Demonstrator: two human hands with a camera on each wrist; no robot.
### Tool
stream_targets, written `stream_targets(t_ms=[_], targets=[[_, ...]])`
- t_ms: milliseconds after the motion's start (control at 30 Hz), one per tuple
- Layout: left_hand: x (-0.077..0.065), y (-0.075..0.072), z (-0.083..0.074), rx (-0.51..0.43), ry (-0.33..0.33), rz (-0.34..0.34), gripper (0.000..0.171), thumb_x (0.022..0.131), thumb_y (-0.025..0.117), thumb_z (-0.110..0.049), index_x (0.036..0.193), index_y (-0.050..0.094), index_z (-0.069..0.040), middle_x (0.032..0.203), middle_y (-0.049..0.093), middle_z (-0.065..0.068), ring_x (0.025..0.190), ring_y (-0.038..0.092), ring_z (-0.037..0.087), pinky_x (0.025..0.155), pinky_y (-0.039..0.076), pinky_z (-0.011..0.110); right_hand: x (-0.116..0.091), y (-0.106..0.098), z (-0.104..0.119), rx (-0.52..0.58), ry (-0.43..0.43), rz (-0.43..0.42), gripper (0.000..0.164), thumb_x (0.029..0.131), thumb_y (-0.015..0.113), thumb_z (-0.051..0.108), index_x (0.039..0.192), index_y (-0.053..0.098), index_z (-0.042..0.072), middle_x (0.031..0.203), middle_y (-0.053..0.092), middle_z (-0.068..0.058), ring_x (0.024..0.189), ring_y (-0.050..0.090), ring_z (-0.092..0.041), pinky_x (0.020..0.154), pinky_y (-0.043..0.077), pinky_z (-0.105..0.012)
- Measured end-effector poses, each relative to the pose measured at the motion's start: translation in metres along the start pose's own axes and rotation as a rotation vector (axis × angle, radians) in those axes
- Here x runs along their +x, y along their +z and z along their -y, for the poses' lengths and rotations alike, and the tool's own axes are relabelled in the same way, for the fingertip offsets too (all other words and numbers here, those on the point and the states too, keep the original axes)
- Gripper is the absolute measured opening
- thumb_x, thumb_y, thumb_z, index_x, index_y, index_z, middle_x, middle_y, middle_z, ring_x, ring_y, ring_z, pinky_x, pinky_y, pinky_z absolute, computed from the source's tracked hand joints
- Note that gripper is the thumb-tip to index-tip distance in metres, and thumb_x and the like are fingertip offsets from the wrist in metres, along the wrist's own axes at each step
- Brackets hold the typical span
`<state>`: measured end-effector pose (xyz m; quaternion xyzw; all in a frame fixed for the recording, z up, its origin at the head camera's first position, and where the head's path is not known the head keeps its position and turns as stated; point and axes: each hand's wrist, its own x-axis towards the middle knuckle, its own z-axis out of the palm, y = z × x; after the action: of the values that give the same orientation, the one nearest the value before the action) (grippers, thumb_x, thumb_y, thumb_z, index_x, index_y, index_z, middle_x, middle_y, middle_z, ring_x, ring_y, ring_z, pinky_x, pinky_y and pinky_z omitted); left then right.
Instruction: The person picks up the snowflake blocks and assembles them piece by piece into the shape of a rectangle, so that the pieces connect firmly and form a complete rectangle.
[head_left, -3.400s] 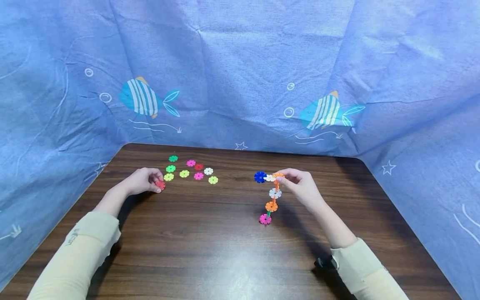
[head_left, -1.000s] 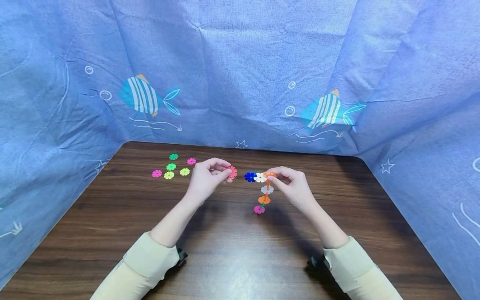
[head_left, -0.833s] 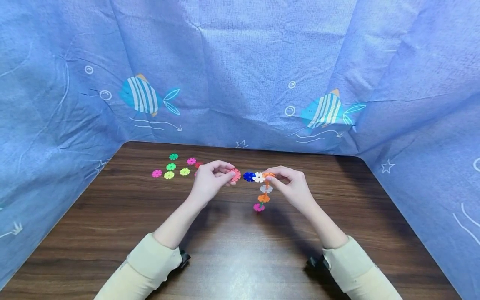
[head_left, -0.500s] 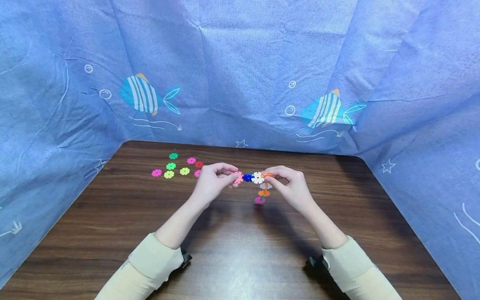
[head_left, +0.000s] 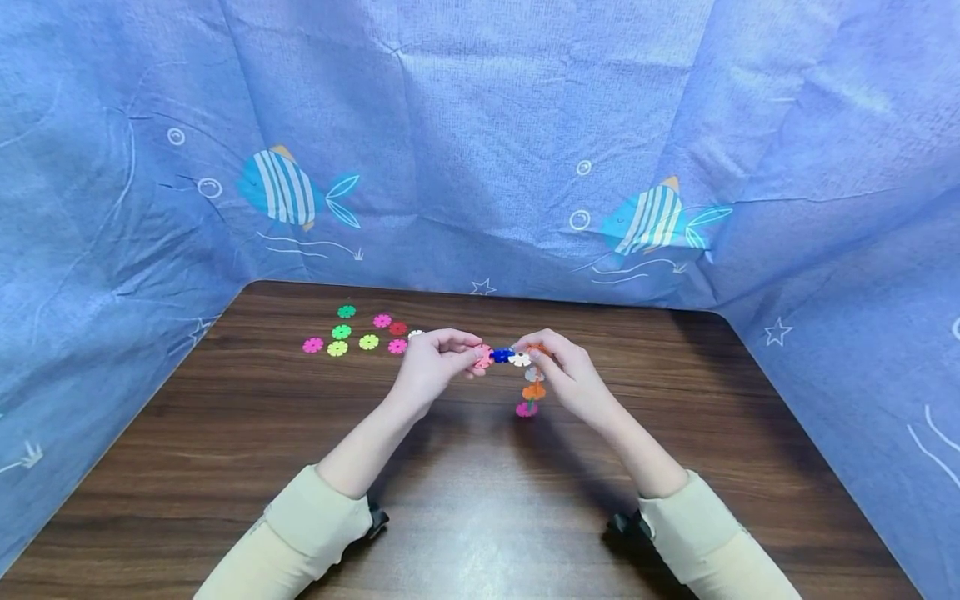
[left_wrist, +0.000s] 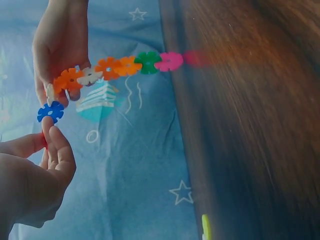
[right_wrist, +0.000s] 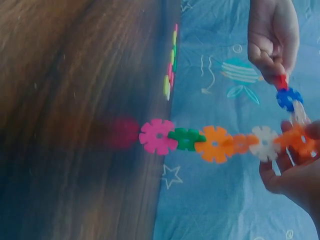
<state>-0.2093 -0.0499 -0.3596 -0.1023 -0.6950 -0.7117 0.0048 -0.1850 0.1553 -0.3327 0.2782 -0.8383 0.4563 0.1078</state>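
Note:
Between thumb and fingers, my left hand (head_left: 431, 367) pinches a red notched interlocking disc (head_left: 483, 357). Its edge meets the blue disc (right_wrist: 289, 99) at the end of a chain; whether they are slotted together I cannot tell. A white disc (head_left: 520, 358) joins the blue one. My right hand (head_left: 573, 379) grips the chain by the orange disc (left_wrist: 68, 80) beside that white one. From this corner the chain hangs down through white, orange (right_wrist: 215, 144) and green (right_wrist: 187, 139) discs to a pink disc (right_wrist: 158, 136) at its lower end. Fingers partly cover the corner.
Loose discs in green (head_left: 341, 332), yellow (head_left: 368, 342), pink (head_left: 312, 345) and red (head_left: 398, 328) lie on the brown wooden table (head_left: 480, 500), back left. A white disc (head_left: 415, 334) is partly behind my left hand. A blue fish-print curtain (head_left: 480, 167) surrounds the table's back and sides.
My left hand has carried the red disc from the table's left side rightward to the blue disc. The chain has shifted slightly left, and its blue and white discs have tilted.

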Motion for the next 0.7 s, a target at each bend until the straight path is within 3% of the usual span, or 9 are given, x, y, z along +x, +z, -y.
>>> stream_targets(t_ms=[100, 267, 500, 700], targets=[[0.0007, 0.0021, -0.0004, -0.012, -0.008, -0.005, 0.02, 0.084, 0.067, 0.0, 0.101, 0.066, 0.009, 0.081, 0.07, 0.018, 0.062, 0.068, 0.015, 0.066, 0.057, 0.041, 0.0009, 0.0041, 0.0024, 0.001, 0.029, 0.01, 0.018, 0.098, 0.044, 0.002, 0.105, 0.061, -0.001, 0.098, 0.059, -0.013, 0.071, 0.057, -0.031, 0.063, 0.049, -0.027], [0.0011, 0.0029, -0.0007, -0.013, -0.02, -0.012, 0.019, 0.084, 0.067, 0.0, 0.101, 0.066, 0.009, 0.08, 0.07, 0.016, 0.062, 0.068, 0.015, 0.062, 0.057, 0.031, 0.0008, 0.008, 0.0042, -0.03, 0.02, -0.025, 0.011, 0.093, 0.057, 0.005, 0.101, 0.061, 0.0, 0.09, 0.058, -0.009, 0.071, 0.054, -0.017, 0.061, 0.048, -0.022], [-0.0011, 0.0042, -0.0032, -0.029, -0.026, 0.026, 0.02, 0.084, 0.068, -0.002, 0.101, 0.066, 0.008, 0.084, 0.07, 0.018, 0.064, 0.069, 0.016, 0.07, 0.057, 0.044, 0.003, 0.0076, 0.0054, 0.008, 0.038, -0.098, 0.009, 0.084, 0.07, 0.007, 0.091, 0.067, 0.002, 0.074, 0.064, -0.009, 0.055, 0.047, -0.009, 0.048, 0.041, -0.022], [-0.0034, 0.0059, -0.0065, -0.05, -0.037, 0.048, 0.02, 0.085, 0.068, -0.003, 0.102, 0.066, 0.008, 0.085, 0.071, 0.018, 0.064, 0.069, 0.015, 0.069, 0.057, 0.041, 0.0037, 0.0038, 0.0032, 0.124, 0.089, -0.075, 0.011, 0.083, 0.072, 0.009, 0.091, 0.073, 0.003, 0.088, 0.07, -0.011, 0.06, 0.06, -0.016, 0.051, 0.052, -0.029]])
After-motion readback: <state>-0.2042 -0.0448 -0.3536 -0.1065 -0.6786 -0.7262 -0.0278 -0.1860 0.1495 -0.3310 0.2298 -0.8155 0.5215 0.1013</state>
